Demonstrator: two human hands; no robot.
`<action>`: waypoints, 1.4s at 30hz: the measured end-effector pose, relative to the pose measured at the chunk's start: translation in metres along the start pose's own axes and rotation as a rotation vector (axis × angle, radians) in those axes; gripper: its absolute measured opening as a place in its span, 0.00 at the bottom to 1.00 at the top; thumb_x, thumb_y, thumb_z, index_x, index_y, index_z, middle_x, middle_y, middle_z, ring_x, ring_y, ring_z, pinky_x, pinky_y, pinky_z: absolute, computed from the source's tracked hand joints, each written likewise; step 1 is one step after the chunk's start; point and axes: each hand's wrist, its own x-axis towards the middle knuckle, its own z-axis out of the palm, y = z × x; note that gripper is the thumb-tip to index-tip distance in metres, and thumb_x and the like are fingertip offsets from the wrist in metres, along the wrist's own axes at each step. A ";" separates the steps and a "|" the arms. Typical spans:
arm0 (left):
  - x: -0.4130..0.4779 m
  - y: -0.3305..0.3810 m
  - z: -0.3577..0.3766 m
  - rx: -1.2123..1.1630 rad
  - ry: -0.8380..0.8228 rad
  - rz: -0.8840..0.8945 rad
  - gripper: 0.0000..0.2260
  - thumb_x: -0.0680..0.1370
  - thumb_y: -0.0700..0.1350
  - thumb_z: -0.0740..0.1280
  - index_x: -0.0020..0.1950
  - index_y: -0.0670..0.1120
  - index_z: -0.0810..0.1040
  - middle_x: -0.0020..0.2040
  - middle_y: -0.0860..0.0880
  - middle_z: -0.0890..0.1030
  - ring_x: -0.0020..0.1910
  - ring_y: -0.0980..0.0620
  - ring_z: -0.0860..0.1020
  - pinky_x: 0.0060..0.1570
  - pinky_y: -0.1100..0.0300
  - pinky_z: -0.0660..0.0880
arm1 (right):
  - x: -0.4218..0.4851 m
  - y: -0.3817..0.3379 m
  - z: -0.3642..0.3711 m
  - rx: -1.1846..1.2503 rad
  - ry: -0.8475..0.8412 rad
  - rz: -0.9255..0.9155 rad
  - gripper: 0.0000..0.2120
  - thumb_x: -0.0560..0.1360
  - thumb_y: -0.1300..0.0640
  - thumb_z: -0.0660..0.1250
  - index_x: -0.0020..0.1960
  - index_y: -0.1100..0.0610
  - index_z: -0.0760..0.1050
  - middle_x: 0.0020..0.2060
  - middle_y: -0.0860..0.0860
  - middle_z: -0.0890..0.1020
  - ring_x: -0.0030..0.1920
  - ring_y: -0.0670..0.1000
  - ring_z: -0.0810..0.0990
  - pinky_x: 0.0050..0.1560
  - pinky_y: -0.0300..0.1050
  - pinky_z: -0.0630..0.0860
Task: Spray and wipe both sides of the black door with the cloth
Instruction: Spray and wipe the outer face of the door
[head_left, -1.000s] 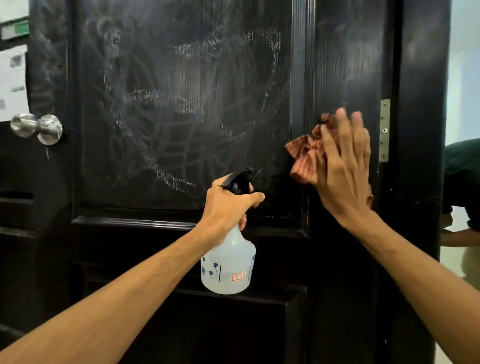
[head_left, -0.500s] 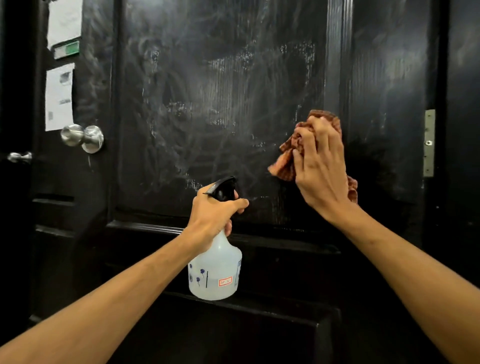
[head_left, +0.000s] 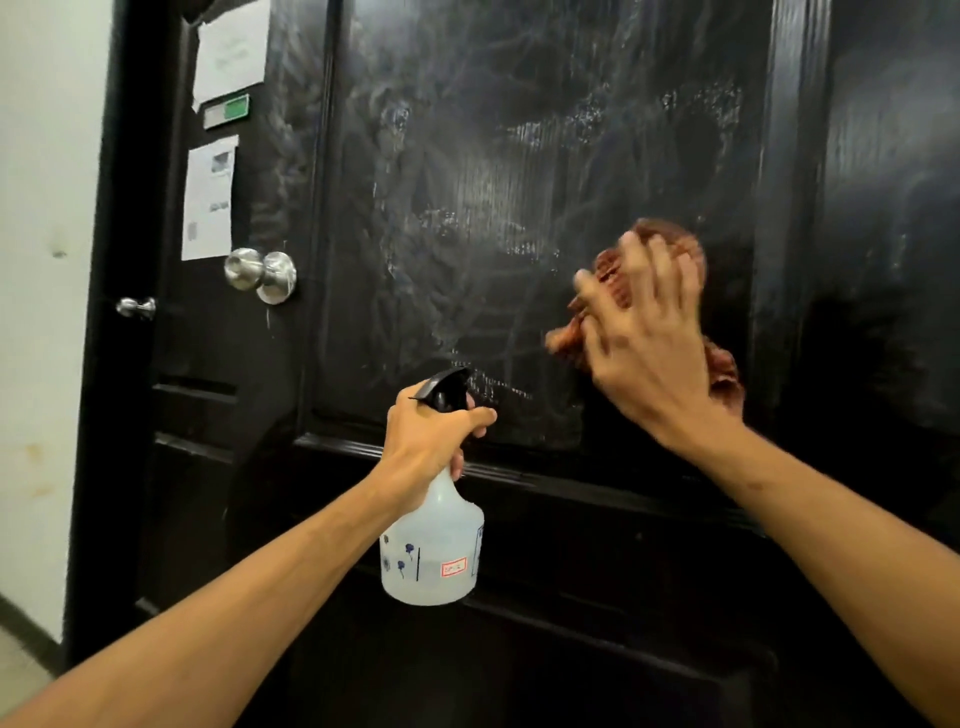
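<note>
The black door (head_left: 467, 208) fills the view, its upper panel streaked with whitish wet smears. My right hand (head_left: 649, 353) presses a crumpled reddish checked cloth (head_left: 670, 244) flat against the panel's right part, fingers spread and motion-blurred. My left hand (head_left: 431, 441) grips the neck of a translucent white spray bottle (head_left: 431, 556) with a black trigger head, held a little in front of the door below the panel's lower edge. The bottle has small blue flower prints and a red-framed label.
A silver round door knob (head_left: 262, 273) sits at the door's left side, with a second smaller knob (head_left: 136, 307) further left. Paper notices (head_left: 210, 197) and a green tag are stuck above the knob. A white wall (head_left: 41, 312) stands at the left.
My right hand has swept the cloth leftward from the hinge-side stile onto the central panel. The view has shifted right, bringing the knob, notices and white wall into sight. The bottle stays held.
</note>
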 end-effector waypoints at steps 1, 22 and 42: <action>0.001 -0.001 -0.006 0.011 0.012 0.003 0.06 0.76 0.39 0.76 0.47 0.39 0.82 0.37 0.43 0.85 0.21 0.49 0.69 0.22 0.59 0.69 | -0.012 -0.015 0.008 0.021 -0.032 -0.141 0.27 0.80 0.49 0.61 0.78 0.51 0.66 0.79 0.64 0.59 0.79 0.68 0.56 0.77 0.68 0.51; 0.049 -0.032 -0.134 0.078 0.195 0.015 0.09 0.74 0.40 0.78 0.48 0.38 0.81 0.40 0.40 0.85 0.24 0.48 0.71 0.24 0.58 0.71 | 0.066 -0.153 0.057 0.139 -0.137 -0.274 0.26 0.80 0.45 0.60 0.73 0.58 0.70 0.77 0.61 0.64 0.79 0.62 0.60 0.80 0.59 0.54; 0.100 -0.086 -0.249 0.148 0.478 0.027 0.08 0.73 0.39 0.78 0.46 0.39 0.81 0.39 0.38 0.84 0.22 0.50 0.73 0.27 0.56 0.75 | 0.101 -0.335 0.137 0.216 -0.162 -0.636 0.25 0.78 0.50 0.60 0.70 0.62 0.73 0.72 0.62 0.73 0.75 0.62 0.67 0.79 0.57 0.58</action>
